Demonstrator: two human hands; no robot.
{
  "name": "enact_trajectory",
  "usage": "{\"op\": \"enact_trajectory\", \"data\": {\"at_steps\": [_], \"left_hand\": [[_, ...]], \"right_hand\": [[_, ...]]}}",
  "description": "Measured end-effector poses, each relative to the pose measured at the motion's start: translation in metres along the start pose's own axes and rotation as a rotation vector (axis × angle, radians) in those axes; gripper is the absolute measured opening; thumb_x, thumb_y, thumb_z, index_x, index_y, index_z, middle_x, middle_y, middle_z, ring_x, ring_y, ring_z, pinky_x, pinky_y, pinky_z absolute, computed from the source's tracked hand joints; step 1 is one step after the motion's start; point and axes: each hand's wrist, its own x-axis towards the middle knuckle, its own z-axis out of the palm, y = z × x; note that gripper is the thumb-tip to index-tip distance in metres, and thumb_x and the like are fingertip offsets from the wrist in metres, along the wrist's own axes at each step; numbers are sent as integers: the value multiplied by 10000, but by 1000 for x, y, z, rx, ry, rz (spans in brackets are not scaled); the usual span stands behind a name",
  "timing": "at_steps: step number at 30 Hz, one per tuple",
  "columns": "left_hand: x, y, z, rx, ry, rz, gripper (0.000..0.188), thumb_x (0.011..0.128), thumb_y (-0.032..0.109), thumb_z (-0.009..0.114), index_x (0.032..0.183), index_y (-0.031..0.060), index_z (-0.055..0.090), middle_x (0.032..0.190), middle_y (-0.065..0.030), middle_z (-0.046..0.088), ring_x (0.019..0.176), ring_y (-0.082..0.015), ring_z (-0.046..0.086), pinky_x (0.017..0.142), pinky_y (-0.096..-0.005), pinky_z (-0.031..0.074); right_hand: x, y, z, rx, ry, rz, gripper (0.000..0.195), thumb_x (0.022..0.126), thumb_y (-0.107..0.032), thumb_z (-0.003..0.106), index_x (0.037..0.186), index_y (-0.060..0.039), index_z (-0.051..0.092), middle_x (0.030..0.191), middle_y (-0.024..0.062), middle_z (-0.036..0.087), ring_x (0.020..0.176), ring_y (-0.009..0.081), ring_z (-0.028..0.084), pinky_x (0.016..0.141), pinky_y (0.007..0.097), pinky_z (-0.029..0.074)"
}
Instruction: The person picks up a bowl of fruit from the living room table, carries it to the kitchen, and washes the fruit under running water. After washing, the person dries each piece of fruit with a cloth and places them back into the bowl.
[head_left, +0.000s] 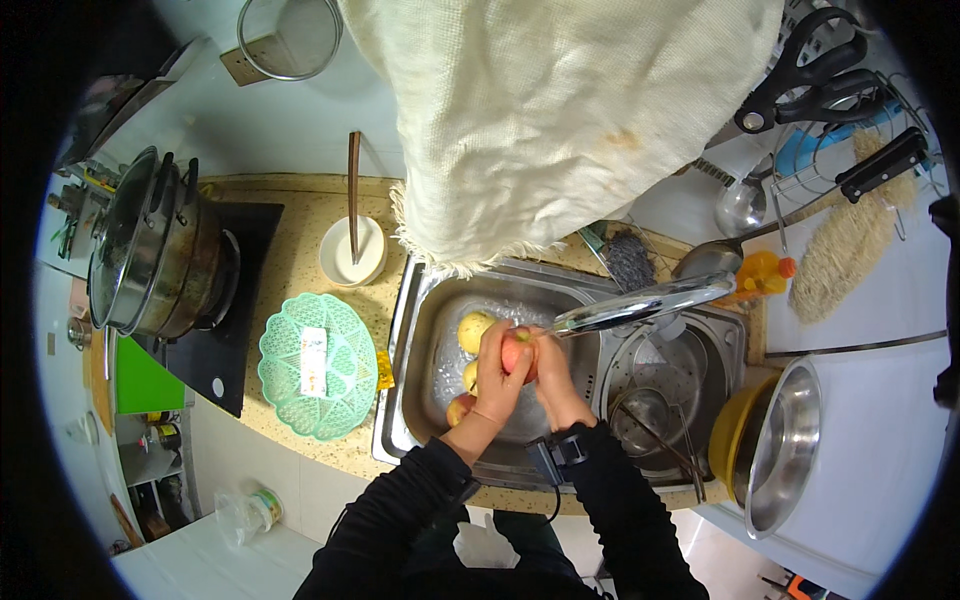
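Observation:
A red apple (517, 352) is held between my left hand (496, 386) and my right hand (556, 379), over the left basin of a steel sink (551, 285). The left fingers and thumb wrap around it; the right hand presses against its other side, those fingertips partly hidden. The chrome faucet (645, 306) reaches over from the right, its mouth just beside the apple. In the basin below, to the left of my hands, lie a yellow fruit (475, 331), a second yellow fruit (469, 376) partly covered by my left hand, and a reddish-yellow apple (459, 409). Water ripples around them.
A mint-green plastic basket (352, 409) holding a white packet (313, 361) stands left, near a white bowl (375, 259) with chopsticks. Cream cloth (555, 120) hangs over the sink's back. Right: a second basin with cookware (641, 420), steel bowl (787, 450). Far left: a lidded pot (157, 262).

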Motion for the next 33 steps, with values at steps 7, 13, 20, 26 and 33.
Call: {"op": "enact_trajectory", "data": {"at_steps": [7,13,20,26,33], "left_hand": [[21,0,2,-856,40,-986,426,897,358,632,1165,36,555,1064,-102,602,948,-209,607,819,-333,526],[31,-15,-6,-990,-51,-1057,363,861,369,633,1035,53,599,951,-84,614,843,-210,627,712,-362,554],[17,3,3,-84,17,-144,286,814,187,693,1030,5,651,1015,-114,638,938,-238,619,848,-319,478],[16,9,-4,-205,48,-158,365,801,148,694,1139,33,621,1089,-132,610,1010,-264,584,912,-337,450],[39,14,-14,-919,-171,-1256,384,883,404,615,1101,88,634,1017,-66,634,964,-195,591,853,-328,481]], "right_hand": [[-31,-12,15,-753,22,-654,288,915,-205,552,1109,8,561,1074,203,566,998,345,558,870,397,437],[-40,1,14,-856,-49,-858,379,884,-170,596,1236,-45,529,1108,185,529,1036,340,530,898,414,433],[13,12,-5,185,-105,214,292,913,-345,558,1083,-113,615,1025,51,636,968,180,609,848,312,506],[-10,-19,17,107,8,146,278,899,-348,593,1040,-109,609,948,32,637,842,169,619,784,308,502],[-27,-15,4,-920,-77,-851,392,911,-271,562,1198,-3,549,1015,212,616,972,337,589,849,423,454]]}}
